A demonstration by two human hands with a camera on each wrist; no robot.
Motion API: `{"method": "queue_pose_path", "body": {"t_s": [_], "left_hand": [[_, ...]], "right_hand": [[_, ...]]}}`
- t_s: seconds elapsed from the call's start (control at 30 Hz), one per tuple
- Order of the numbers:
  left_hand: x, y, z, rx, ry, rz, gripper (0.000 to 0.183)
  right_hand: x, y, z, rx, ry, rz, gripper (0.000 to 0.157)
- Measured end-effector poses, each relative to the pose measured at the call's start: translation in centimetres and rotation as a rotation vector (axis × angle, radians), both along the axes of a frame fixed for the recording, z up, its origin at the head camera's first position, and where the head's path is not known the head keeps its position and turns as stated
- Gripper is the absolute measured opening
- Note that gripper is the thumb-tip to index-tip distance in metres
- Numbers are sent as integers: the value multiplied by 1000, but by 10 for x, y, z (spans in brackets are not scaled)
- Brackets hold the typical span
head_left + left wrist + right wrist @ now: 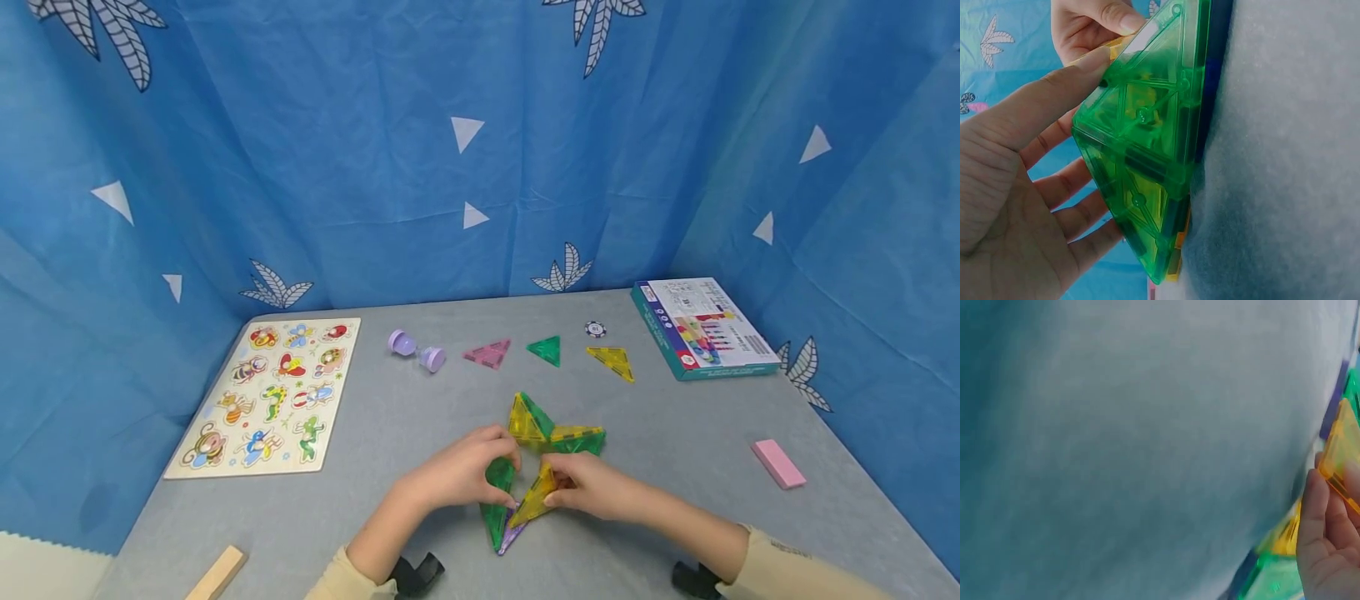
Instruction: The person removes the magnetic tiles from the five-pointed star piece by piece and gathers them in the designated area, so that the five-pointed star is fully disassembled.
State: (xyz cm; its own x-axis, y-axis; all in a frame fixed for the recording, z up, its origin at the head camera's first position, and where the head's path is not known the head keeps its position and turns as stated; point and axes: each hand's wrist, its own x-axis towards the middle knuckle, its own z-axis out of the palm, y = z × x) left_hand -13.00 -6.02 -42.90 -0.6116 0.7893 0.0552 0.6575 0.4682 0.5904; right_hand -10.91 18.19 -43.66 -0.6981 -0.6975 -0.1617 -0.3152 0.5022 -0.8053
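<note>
My left hand [471, 471] is at the left side of a ring of translucent magnetic tiles, its thumb and fingers around an upright green triangular tile [494, 523]. In the left wrist view the thumb lies at the slanted edge of that green tile [1147, 106], with the fingers behind it. My right hand [596, 489] pinches a yellow triangular tile [534, 502], tilted, its tip near the green tile. Between the two a purple tile [512, 537] lies on the table. Joined yellow tiles [527, 423] and green tiles [587, 445] stand behind my hands.
Loose pink [489, 354], green [546, 350] and yellow triangles [613, 362] lie farther back, near a poker chip [595, 329] and a purple sand timer [417, 350]. A puzzle board [255, 400] is left; a box [705, 329] and pink block [778, 464] are right. A wooden block [216, 573] lies front left.
</note>
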Motion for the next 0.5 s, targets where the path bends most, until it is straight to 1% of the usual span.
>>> {"method": "queue_pose_path", "body": {"t_s": [0.13,0.27,0.37,0.43,0.5], "left_hand": [[1,0,1,0,7,-6,35],[0,0,1,-4,9,-5,35],[0,0,1,-7,8,-4,35],[0,0,0,-6,9,-6,36],[0,-1,0,-1,13,-9,36]], "right_hand": [[0,10,5,32,23,-21,24],[1,19,10,50,-32,-9,22],[4,24,15,20,-92,3,19],[4,28,20,-16,-101,0,18],[2,35,27,-60,-89,-35,14]]}}
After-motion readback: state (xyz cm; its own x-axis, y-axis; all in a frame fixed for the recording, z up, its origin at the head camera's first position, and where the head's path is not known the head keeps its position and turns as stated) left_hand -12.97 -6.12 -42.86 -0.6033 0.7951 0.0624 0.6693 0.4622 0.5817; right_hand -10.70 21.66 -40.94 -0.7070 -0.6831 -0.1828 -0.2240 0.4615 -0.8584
